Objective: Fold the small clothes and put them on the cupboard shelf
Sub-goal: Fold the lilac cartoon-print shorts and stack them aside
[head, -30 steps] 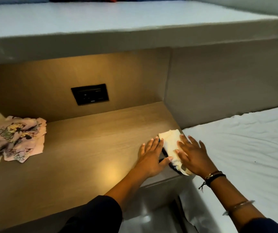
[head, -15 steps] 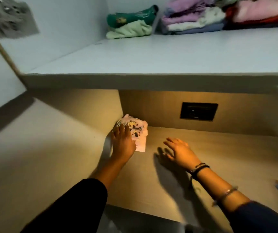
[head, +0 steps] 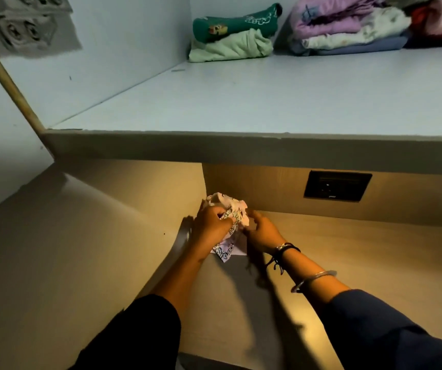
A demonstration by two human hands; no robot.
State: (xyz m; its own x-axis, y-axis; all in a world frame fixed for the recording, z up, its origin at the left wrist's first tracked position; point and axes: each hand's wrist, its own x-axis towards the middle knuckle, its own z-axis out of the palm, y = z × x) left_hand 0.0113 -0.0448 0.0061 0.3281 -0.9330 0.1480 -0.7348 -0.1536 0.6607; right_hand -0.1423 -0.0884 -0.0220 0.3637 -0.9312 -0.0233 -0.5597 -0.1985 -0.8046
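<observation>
A crumpled pink patterned small garment (head: 229, 213) lies in the back left corner of the lit wooden niche surface (head: 348, 263). My left hand (head: 211, 227) grips it from the left, fingers curled into the cloth. From the right, my right hand (head: 261, 231) reaches the garment's edge, fingers bent at the cloth; whether it pinches the fabric is hidden. Above, the pale cupboard shelf (head: 267, 102) carries a folded green pile (head: 231, 33) and a stack of folded purple, white and blue clothes (head: 348, 25).
A black wall socket (head: 337, 185) sits in the niche's back wall to the right. A grey side panel (head: 54, 249) slopes down on the left. More pink and red folded clothes (head: 441, 20) lie at the shelf's far right. A wooden rod (head: 9, 78) runs at the upper left.
My view and both hands left the white folded piece at the right and swung to the left corner. My left hand went from resting on the pink garment to gripping it; my right hand joined it.
</observation>
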